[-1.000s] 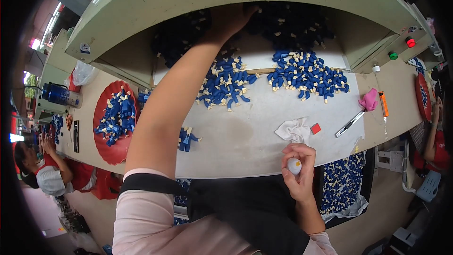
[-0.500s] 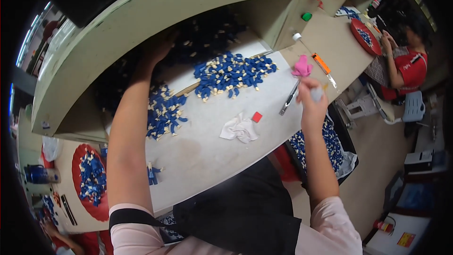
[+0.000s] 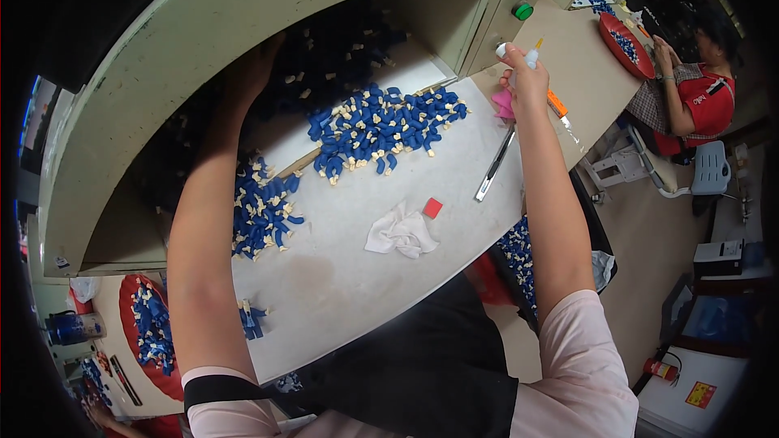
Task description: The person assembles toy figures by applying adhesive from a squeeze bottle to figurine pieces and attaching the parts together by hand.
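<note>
My left hand reaches deep into the shaded hood, over a dark mass of small blue parts with cream ends; its fingers are lost in shadow. At the far right of the worktop, my right hand is closed round a small translucent squeeze bottle with a yellow tip. Its fingertips are at a small white cap-like piece. Beneath that hand lie a crumpled pink cloth and an orange-handled tool. A heap of blue parts spreads on the white sheet, another heap beside my left forearm.
A crumpled white cloth, a red square and a metal cutter knife lie on the sheet. A red tray of parts stands at left. Below the right edge sits a black crate. A co-worker sits far right.
My right hand has moved away from me with the squeeze bottle, from above the cutter knife to the white cap-like piece. My left hand stays inside the hood. The whole view has shifted slightly.
</note>
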`<state>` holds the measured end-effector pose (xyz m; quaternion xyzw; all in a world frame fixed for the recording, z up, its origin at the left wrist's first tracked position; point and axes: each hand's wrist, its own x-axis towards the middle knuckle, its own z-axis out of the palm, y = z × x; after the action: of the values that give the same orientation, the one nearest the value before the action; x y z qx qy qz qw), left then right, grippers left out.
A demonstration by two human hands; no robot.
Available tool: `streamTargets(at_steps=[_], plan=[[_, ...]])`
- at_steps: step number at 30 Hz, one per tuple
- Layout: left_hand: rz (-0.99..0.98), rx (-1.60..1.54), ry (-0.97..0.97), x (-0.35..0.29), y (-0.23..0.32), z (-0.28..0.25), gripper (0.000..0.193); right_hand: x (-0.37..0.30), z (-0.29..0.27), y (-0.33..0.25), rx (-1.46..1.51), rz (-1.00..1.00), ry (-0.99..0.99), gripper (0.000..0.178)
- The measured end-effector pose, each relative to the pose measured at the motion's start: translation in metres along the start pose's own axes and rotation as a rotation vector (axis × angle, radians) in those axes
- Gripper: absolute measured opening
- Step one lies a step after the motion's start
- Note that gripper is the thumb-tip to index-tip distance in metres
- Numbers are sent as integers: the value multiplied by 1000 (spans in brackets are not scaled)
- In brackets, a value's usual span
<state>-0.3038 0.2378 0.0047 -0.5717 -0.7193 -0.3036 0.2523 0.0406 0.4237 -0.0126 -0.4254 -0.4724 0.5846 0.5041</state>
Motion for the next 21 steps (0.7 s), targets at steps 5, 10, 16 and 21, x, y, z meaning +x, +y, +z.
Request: streamTargets(at_steps=[5, 10, 16, 21], plan=[[-21, -8, -31, -1, 7, -5, 37, 3, -2, 1, -16, 12, -9, 26], [-22, -62, -45, -3, 1, -5, 37, 2, -1, 1, -14, 5, 1, 27], [128, 11, 73, -5, -4, -1, 36, 3, -1, 1, -6, 3, -1, 26], [-17, -61, -37, -1, 6, -5, 34, 3, -1, 1, -12, 0, 5, 25]])
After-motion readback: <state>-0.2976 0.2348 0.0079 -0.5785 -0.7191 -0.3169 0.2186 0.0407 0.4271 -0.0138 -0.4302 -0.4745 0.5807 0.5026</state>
